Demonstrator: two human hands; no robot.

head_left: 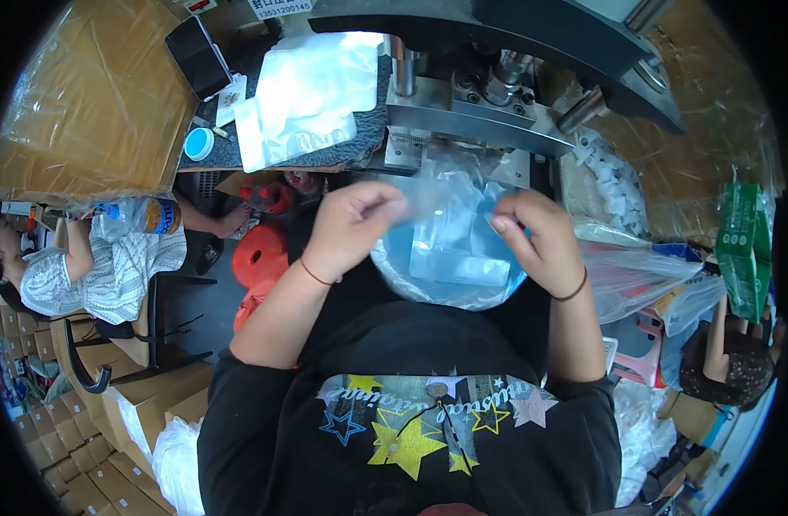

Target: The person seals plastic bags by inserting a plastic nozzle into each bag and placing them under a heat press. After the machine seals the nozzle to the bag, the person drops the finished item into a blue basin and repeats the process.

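In front of my lap sits a round blue basin (394,258) lined with clear film. Several clear plastic bags (459,267) lie in it, piled up toward the press behind. Over its left side, my left hand (357,222) is closed, thumb against fingers, and a motion-smeared piece of clear plastic (426,199) shows at the fingertips. My right hand (538,239) hovers over the basin's right side with fingers curled and thumb bent toward them. Clear plastic reaches close to those fingertips; what they hold is too small to make out.
Just beyond the basin stands a metal press (476,116) with upright pillars. On the left bench lie stacked clear bags (312,86), a round blue-lidded tub (199,144) and a phone (198,56). A red stool (259,258) stands left; white scraps (613,185) fill a bin at right. Two people sit nearby.
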